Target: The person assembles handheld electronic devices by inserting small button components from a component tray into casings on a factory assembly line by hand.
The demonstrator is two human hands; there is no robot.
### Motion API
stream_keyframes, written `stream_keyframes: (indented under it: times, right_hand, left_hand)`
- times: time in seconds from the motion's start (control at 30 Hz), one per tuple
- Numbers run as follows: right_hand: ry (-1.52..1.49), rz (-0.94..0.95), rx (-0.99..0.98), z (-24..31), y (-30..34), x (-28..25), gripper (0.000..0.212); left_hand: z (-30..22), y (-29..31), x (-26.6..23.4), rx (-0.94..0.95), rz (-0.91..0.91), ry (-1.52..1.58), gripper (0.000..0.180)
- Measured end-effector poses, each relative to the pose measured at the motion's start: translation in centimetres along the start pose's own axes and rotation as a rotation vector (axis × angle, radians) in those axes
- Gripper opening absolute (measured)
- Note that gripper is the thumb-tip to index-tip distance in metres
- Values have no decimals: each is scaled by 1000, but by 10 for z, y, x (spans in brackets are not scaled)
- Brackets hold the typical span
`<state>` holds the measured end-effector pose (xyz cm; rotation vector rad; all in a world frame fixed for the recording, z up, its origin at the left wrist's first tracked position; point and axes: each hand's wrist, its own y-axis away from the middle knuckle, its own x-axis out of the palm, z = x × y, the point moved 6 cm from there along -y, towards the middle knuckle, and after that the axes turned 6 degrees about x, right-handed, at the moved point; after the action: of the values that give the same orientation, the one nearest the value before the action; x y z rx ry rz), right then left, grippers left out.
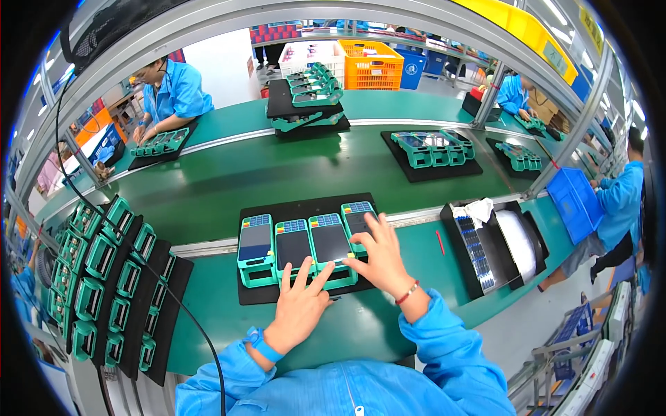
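Note:
Several green payment terminals (255, 241) with dark screens and blue keypads lie side by side on a black mat (259, 295) in front of me. My left hand (300, 310) is open, its spread fingers at the lower ends of the two middle terminals (293, 243); whether the fingertips press on them I cannot tell. Over the rightmost terminal (358, 216) is my right hand (380, 262), fingers apart, its thumb close to the neighbouring terminal's lower edge. The hand partly covers that rightmost terminal. Nothing shows in either hand's grip.
Stacked black trays of green housings (97, 295) stand at left, with a black cable (182, 305) hanging in front. At right are a black box (479, 256), a red stick (440, 242) and a blue bin (574, 201). More terminals (430, 149) sit across the green belt (229, 170). Co-workers (170, 90) sit beyond.

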<state>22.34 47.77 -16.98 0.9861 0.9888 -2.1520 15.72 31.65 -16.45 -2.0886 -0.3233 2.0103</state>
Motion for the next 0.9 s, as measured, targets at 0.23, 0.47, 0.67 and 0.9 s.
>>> stream_keyframes:
  times: [0.23,0.47,0.67,0.9]
  right_hand:
    - [-124,-6,-228,25,1,-19,30]
    - [-534,-46,-265,62,35,-55,12]
    - [-449,-458,133,-39,27,-44,8]
    - [-489,-375,258,-72,26,5,9]
  left_hand:
    - [24,2,-18,-245,-288,497,13]
    - [24,2,4,-542,-246,1087,23]
    - [-16,-32,3,-26,-237,270,15]
    - [-28,-64,21,0,-147,142,22]
